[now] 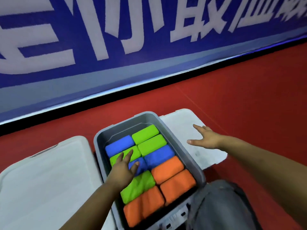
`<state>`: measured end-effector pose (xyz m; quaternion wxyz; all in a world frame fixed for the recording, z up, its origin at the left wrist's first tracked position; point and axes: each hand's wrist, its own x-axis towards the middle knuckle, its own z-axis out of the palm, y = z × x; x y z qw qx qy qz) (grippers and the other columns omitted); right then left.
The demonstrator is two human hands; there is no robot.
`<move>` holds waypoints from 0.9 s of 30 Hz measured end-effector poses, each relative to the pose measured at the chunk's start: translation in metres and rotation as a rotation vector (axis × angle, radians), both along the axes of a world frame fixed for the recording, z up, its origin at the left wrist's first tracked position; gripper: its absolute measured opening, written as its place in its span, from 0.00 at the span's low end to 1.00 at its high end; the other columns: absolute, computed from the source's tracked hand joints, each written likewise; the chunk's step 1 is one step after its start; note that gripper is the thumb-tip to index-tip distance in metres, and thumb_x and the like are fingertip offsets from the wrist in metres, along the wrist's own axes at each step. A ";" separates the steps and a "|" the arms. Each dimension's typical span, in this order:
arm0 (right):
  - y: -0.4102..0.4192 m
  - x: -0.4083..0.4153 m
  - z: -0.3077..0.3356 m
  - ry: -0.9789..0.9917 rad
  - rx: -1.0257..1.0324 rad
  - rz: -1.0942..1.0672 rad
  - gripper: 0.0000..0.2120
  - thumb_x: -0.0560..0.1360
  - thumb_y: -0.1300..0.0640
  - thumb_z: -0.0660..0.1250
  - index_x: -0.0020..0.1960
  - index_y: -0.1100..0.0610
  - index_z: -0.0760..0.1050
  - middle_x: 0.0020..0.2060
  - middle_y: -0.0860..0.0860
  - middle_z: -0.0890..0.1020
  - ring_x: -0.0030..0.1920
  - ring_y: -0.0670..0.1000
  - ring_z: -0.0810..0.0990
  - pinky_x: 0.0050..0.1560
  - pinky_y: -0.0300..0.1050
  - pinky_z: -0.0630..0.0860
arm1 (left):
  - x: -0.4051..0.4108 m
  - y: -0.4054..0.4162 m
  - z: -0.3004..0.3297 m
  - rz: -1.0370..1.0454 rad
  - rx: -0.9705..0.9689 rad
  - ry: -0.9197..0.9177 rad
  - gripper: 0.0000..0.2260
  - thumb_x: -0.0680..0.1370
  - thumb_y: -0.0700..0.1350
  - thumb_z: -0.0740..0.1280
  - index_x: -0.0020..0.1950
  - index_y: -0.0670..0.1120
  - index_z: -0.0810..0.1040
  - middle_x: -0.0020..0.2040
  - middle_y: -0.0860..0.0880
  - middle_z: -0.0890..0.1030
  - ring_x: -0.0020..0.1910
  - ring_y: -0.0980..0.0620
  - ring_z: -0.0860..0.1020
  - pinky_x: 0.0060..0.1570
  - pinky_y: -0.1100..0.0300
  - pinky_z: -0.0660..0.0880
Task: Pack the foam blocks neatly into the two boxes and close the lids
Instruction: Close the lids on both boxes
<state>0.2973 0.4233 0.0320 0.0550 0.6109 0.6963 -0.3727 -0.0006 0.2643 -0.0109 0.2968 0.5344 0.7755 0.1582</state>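
The grey box (187, 156) sits on the red floor (249, 97), filled with two rows of foam blocks (149, 163) in green, blue and orange, their tops just below the rim. The left hand (123, 170) lies flat on the blue and green blocks near the middle of the left row, fingers straight and spread, gripping nothing. The right hand (205, 138) is spread open over the white lid (182, 127) lying beside the box's right wall, fingers straight, apparently touching it but not curled round it.

The step in hand looks like levelling the blocks, then bringing that lid over. It is best to press evenly so no block stands proud of the rim, then take the lid by its near edge.

A second white lid (46, 180) closes something at the left, probably the other box. A grey-clad knee (221, 205) crowds the box's near right corner; the floor to the far side lies open up to the blue banner (116, 47).
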 end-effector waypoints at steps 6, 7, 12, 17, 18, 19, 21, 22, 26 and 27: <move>0.009 0.121 -0.067 0.066 -0.096 -0.401 0.51 0.64 0.29 0.67 0.77 0.50 0.51 0.76 0.56 0.56 0.74 0.57 0.59 0.70 0.53 0.64 | 0.092 0.079 -0.011 -0.177 -0.004 0.059 0.30 0.79 0.56 0.63 0.77 0.55 0.54 0.78 0.41 0.52 0.77 0.47 0.54 0.71 0.57 0.57; 0.008 0.135 -0.081 0.105 -0.106 -0.498 0.50 0.63 0.29 0.68 0.77 0.51 0.55 0.74 0.55 0.61 0.70 0.57 0.65 0.65 0.51 0.70 | 0.107 0.090 -0.020 -0.209 -0.021 0.076 0.30 0.78 0.57 0.62 0.77 0.56 0.53 0.78 0.40 0.52 0.77 0.46 0.53 0.72 0.56 0.57; 0.004 0.167 -0.172 0.330 -0.264 -0.941 0.38 0.73 0.43 0.68 0.76 0.54 0.54 0.69 0.55 0.68 0.59 0.58 0.75 0.48 0.51 0.78 | 0.166 0.133 -0.074 -0.348 -0.139 0.186 0.33 0.76 0.65 0.58 0.76 0.62 0.45 0.79 0.41 0.46 0.78 0.42 0.47 0.72 0.43 0.57; 0.002 0.144 -0.249 0.641 -0.501 -1.274 0.34 0.76 0.50 0.67 0.75 0.50 0.53 0.64 0.59 0.70 0.53 0.59 0.75 0.46 0.54 0.75 | 0.188 0.140 -0.117 -0.494 -0.322 0.276 0.32 0.76 0.67 0.55 0.74 0.67 0.41 0.76 0.49 0.30 0.77 0.43 0.40 0.72 0.37 0.49; 0.002 0.133 -0.259 0.670 -0.528 -1.299 0.32 0.76 0.51 0.67 0.74 0.50 0.54 0.59 0.58 0.72 0.53 0.60 0.75 0.46 0.55 0.76 | 0.188 0.139 -0.122 -0.514 -0.318 0.287 0.31 0.76 0.67 0.55 0.73 0.68 0.39 0.75 0.49 0.27 0.77 0.43 0.42 0.72 0.38 0.50; 0.002 0.123 -0.270 0.693 -0.538 -1.306 0.30 0.77 0.52 0.66 0.74 0.51 0.56 0.52 0.56 0.73 0.51 0.59 0.75 0.46 0.55 0.76 | 0.187 0.138 -0.127 -0.528 -0.310 0.278 0.31 0.76 0.67 0.54 0.72 0.70 0.37 0.73 0.49 0.24 0.78 0.43 0.45 0.73 0.39 0.52; 0.004 0.102 -0.291 0.725 -0.547 -1.303 0.31 0.77 0.53 0.66 0.74 0.51 0.55 0.48 0.54 0.72 0.48 0.57 0.76 0.47 0.53 0.76 | 0.186 0.137 -0.131 -0.546 -0.321 0.247 0.31 0.77 0.66 0.54 0.67 0.72 0.32 0.70 0.52 0.20 0.77 0.42 0.49 0.72 0.40 0.55; 0.007 0.093 -0.300 0.752 -0.553 -1.309 0.32 0.77 0.54 0.66 0.75 0.51 0.53 0.50 0.55 0.73 0.48 0.56 0.76 0.46 0.52 0.76 | 0.186 0.138 -0.132 -0.555 -0.337 0.251 0.31 0.77 0.66 0.53 0.64 0.74 0.30 0.68 0.52 0.18 0.77 0.41 0.51 0.72 0.40 0.55; 0.027 0.065 -0.333 0.729 -0.480 -1.412 0.28 0.72 0.57 0.71 0.68 0.60 0.64 0.54 0.57 0.76 0.47 0.56 0.79 0.40 0.48 0.78 | 0.197 0.150 -0.137 -0.582 -0.409 0.296 0.31 0.77 0.66 0.52 0.63 0.73 0.27 0.64 0.53 0.14 0.77 0.40 0.43 0.71 0.36 0.50; 0.033 0.061 -0.341 0.659 -0.463 -1.424 0.27 0.71 0.58 0.72 0.66 0.63 0.66 0.52 0.57 0.77 0.49 0.57 0.80 0.44 0.51 0.80 | 0.202 0.154 -0.139 -0.586 -0.414 0.285 0.31 0.77 0.66 0.52 0.65 0.73 0.28 0.61 0.54 0.13 0.77 0.42 0.40 0.71 0.35 0.48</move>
